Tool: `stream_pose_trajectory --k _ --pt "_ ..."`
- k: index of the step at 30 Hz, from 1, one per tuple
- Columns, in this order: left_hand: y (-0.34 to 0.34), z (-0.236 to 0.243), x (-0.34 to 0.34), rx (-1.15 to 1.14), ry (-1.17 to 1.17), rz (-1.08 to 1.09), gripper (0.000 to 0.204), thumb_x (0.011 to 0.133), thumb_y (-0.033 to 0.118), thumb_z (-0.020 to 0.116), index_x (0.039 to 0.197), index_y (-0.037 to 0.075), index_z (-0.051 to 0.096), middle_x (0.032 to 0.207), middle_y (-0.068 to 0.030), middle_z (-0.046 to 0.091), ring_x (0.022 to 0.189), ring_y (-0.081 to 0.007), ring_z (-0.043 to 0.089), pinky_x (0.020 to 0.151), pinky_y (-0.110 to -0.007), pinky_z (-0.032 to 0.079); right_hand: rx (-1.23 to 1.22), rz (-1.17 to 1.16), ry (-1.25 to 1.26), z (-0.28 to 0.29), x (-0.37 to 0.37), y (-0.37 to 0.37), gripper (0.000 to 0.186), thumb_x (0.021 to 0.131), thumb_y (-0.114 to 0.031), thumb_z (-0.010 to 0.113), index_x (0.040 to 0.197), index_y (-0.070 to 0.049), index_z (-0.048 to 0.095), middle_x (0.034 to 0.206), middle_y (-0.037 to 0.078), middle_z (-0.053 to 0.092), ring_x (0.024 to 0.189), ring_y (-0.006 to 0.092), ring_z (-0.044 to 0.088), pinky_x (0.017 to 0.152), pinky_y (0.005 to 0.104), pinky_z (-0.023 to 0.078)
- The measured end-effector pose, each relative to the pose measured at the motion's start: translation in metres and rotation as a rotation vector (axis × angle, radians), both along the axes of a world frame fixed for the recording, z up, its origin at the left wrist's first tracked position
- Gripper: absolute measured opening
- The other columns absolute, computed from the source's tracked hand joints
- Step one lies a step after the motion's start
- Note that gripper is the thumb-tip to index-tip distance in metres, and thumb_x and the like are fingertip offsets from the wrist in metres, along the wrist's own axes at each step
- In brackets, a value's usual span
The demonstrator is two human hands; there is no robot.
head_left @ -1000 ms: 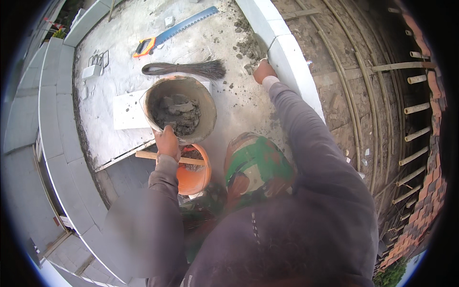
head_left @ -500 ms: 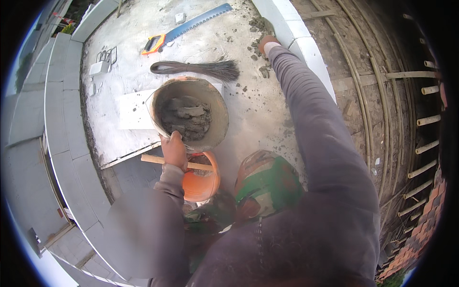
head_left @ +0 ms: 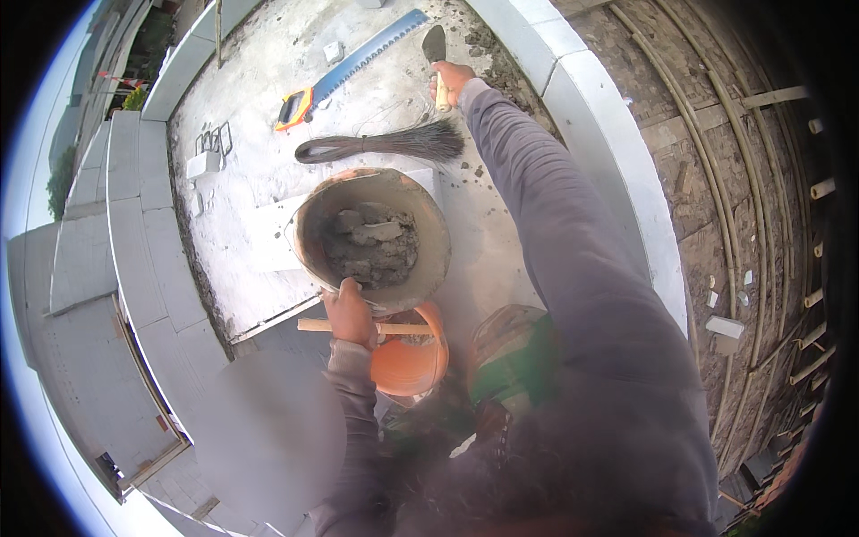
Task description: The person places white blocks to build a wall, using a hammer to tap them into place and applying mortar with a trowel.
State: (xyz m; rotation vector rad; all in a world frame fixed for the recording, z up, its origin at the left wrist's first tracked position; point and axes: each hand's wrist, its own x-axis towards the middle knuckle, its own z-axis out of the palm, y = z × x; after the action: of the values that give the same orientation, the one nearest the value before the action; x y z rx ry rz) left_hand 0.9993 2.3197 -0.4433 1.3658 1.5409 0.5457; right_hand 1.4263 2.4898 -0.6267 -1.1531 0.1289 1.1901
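Observation:
My left hand (head_left: 350, 314) grips the near rim of a mortar-smeared bucket (head_left: 428, 224), which holds a heap of wet grey mortar (head_left: 374, 246). Out at the far right, my right hand (head_left: 455, 81) is closed round the light handle of a trowel (head_left: 435, 45), its dark blade pointing away from me. Below the bucket sits an orange bucket (head_left: 407, 369) with a wooden stick (head_left: 315, 325) across it. Between the mortar bucket and the trowel lies a bundle of dark tie wire (head_left: 403, 141). A handsaw (head_left: 367, 60) with a blue blade and orange-yellow handle rests beyond it.
Pale block walls (head_left: 608, 125) border the floor on the right, with another block wall (head_left: 154, 255) on the left. Loose mortar (head_left: 510, 76) lies along the right wall's foot. Bent metal pieces (head_left: 215, 139) and a small white block (head_left: 203, 165) are at the left. Bamboo poles (head_left: 707, 170) run beyond the right wall.
My right hand has moved left, away from the right wall, and the trowel now shows in it. My left hand stays on the bucket rim. The whole view has shifted slightly.

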Motion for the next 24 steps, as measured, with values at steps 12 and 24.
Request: stream_pose_trajectory --k 12,24 --pt "0.026 -0.008 -0.035 0.235 0.636 -0.462 0.015 0.088 0.002 0.052 0.092 -0.006 0.064 0.11 -0.0282 0.059 0.098 -0.043 0.059 0.089 -0.047 0.046 -0.159 -0.413 0.132 0.003 -0.061 -0.098 0.034 0.099 -0.034 0.057 0.098 0.0 0.055 0.073 0.012 0.057 0.055 0.0263 0.058 0.049 0.0442 0.05" --pt "0.024 -0.012 -0.016 -0.245 -0.19 0.16 0.029 0.089 0.008 0.05 0.116 -0.003 0.053 0.102 -0.0127 0.058 0.091 -0.0248 0.056 0.086 -0.038 0.047 -0.171 -0.003 -0.053 0.049 -0.12 -0.273 0.028 0.098 -0.031 0.059 0.107 -0.005 0.055 0.078 0.007 0.056 0.056 0.0198 0.057 0.046 0.0392 0.049"
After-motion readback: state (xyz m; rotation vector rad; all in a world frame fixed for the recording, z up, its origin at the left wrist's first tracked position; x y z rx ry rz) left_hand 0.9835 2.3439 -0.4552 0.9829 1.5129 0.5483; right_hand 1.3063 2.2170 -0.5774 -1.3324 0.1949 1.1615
